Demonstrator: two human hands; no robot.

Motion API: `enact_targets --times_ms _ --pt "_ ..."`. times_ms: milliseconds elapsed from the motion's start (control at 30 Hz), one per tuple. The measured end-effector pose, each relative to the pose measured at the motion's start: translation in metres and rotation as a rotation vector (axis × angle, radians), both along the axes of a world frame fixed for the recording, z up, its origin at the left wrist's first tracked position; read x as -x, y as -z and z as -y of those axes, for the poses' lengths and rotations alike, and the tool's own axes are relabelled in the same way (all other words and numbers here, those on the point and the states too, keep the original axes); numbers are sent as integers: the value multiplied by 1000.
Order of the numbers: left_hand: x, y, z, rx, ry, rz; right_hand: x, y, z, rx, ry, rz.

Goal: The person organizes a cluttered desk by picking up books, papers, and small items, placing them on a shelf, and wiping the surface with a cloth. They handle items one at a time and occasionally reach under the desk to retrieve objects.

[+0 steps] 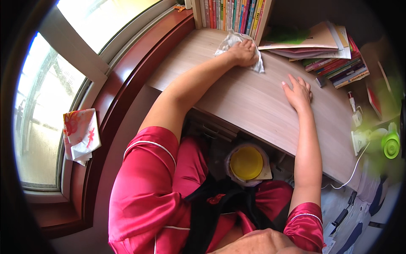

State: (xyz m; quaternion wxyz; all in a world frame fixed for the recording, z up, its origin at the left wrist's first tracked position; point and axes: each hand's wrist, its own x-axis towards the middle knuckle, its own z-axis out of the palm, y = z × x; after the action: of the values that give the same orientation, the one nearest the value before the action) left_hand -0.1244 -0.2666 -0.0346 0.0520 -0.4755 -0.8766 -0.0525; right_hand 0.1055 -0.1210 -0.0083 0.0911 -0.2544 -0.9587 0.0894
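My left hand [244, 53] presses a crumpled white cloth [227, 43] against the wooden desktop [234, 92]. The cloth lies at the foot of the upright books, its edges spreading out past my fingers. My right hand [299, 92] rests on the desktop nearer its right side, holding nothing, with thumb and fingers apart. Beyond its fingertips sits a small dark block [320, 81], not touched by the hand.
Upright books [233, 14] stand at the back. Papers [304, 38] lie over stacked books [345, 68] at right, near a white cord [347, 182] and green object [390, 144]. A tissue pack [82, 130] sits on the windowsill; a yellow-lined bin [246, 162] stands below.
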Motion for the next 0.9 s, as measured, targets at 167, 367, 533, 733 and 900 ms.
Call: enact_targets --times_ms 167,367,533,733,900 --pt "-25 -9 45 79 103 22 -14 11 -18 -36 -85 -86" --pt "50 -14 94 29 -341 3 -18 12 -21 -25 -169 -128" --pt "130 7 163 48 47 -182 -17 12 -20 -58 -162 -107" --pt "129 31 182 -31 -65 -135 -15 12 -21 -26 -132 -62" --pt "7 15 235 -86 -328 -77 -13 11 -24 -17 -123 -37"
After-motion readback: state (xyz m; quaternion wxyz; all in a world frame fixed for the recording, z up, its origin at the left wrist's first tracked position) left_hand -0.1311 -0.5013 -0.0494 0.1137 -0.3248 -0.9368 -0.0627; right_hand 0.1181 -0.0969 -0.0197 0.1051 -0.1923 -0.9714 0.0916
